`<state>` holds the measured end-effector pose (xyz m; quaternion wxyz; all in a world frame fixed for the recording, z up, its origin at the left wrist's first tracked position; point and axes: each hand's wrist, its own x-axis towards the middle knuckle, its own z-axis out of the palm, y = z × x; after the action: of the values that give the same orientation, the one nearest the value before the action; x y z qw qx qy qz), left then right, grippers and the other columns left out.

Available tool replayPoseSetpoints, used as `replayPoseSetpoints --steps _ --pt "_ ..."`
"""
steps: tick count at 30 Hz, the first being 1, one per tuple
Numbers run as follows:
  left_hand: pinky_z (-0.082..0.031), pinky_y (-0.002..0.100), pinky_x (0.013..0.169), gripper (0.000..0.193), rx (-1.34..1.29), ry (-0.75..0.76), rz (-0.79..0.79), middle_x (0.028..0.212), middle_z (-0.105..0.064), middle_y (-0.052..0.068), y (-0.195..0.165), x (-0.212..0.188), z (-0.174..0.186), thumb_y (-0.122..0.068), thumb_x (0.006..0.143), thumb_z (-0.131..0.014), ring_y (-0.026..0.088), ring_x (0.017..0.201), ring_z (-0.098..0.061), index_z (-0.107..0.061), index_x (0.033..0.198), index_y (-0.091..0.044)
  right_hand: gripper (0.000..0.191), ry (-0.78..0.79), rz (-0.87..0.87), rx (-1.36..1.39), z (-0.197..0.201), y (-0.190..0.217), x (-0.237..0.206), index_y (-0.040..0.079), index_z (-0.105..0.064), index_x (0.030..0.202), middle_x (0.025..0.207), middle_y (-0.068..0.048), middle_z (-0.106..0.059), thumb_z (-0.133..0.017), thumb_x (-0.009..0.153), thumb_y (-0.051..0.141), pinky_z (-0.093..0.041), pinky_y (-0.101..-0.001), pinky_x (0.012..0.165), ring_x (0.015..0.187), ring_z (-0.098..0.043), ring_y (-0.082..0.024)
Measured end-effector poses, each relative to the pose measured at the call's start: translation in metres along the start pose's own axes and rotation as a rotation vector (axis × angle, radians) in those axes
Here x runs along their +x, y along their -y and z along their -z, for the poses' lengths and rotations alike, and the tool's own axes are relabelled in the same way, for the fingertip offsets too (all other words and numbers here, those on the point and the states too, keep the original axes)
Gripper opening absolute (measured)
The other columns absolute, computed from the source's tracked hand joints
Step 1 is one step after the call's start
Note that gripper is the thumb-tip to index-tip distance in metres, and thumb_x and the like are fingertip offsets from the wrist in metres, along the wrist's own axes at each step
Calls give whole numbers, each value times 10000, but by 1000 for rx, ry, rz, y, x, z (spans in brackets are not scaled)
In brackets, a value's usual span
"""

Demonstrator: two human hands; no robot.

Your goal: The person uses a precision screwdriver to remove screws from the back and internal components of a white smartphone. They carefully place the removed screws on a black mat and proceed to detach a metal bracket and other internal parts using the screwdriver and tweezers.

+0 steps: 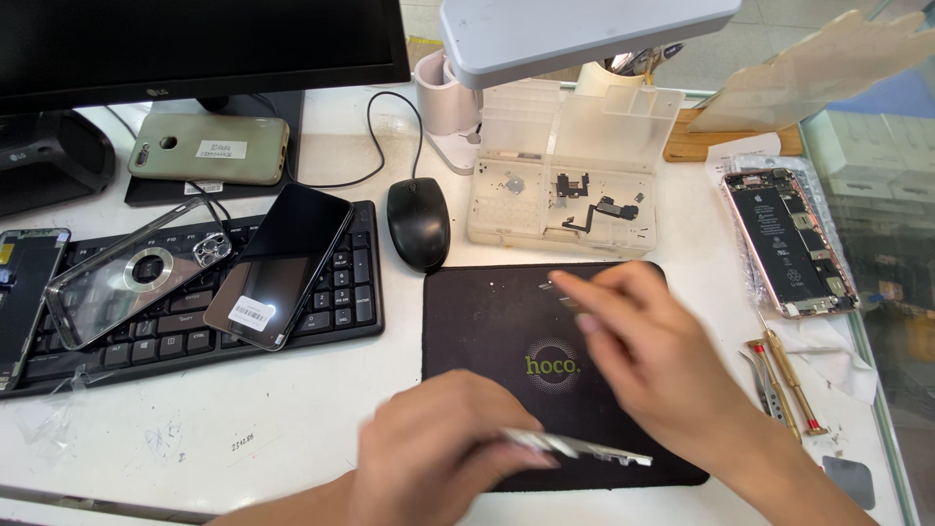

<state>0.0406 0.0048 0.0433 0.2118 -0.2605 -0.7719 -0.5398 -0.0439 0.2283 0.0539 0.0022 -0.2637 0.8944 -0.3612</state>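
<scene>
On the white bench (292, 429) before you, items run from largest to smallest. One black monitor (195, 44) stands far left, and one grey lamp head (584, 34) hangs over the far centre. One black keyboard (195, 312) lies at left; on it rest two things: one dark phone (282, 263) lying face up, and one clear phone case (127, 278) just to its left. One olive-green phone (209, 148) lies face down on the monitor's foot, and one loose screen panel (24, 292) sits at the far left edge. One black work mat (487, 321) occupies the near centre. Beyond it stands one translucent parts tray (565, 185) holding several small dark components, and one black mouse (419, 222) lies just left of that tray. At right, one opened phone (789, 239) shows its battery and boards. Near right lie two screwdrivers (789, 375) with one pair of tweezers (765, 390) beside them.

Your left hand (438, 458), near centre, grips one thin flat silver part (584, 446) at its left end, holding it level over the near edge of the mat. Your right hand (653, 360) is blurred above the mat, fingers drawn together around something slender; what it holds you cannot tell.
</scene>
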Motion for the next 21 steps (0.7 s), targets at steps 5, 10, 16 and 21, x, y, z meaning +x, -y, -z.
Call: replayPoseSetpoints --steps 5,10,16,21 --pt "-519 324 957 224 -939 -228 591 1212 -611 108 9 2 -16 24 1000 -641 155 1110 -617 -488 1153 -32 419 -37 -136 552 16 -16 -54 17 -700 1286 1057 -76 -590 -711 868 -13 -416 -221 684 771 -489 -97" --pt "-510 333 961 333 -1195 -276 718 1192 -575 101 19 0 -32 -1 990 -602 152 1096 -591 -425 1267 -55 227 -68 -133 382 -13 -31 -67 48 -787 989 1006 -17 -691 -879 783 73 -309 -195 466 598 -375 -45" --pt "-543 318 950 365 -733 -82 617 1125 -629 44 19 6 -22 -6 926 -714 128 1060 -636 -499 1220 -36 195 -134 154 101 9 -12 -51 91 -754 1012 908 51 -736 -803 828 132 -536 -189 557 676 -675 -13" --pt "-610 281 729 268 3 177 234 1039 -702 86 29 9 -6 -80 846 -838 182 881 -723 -696 1069 -31 297 44 322 -279 23 -11 -37 113 -774 1088 985 25 -740 -802 798 171 -561 -264 568 708 -703 -100"
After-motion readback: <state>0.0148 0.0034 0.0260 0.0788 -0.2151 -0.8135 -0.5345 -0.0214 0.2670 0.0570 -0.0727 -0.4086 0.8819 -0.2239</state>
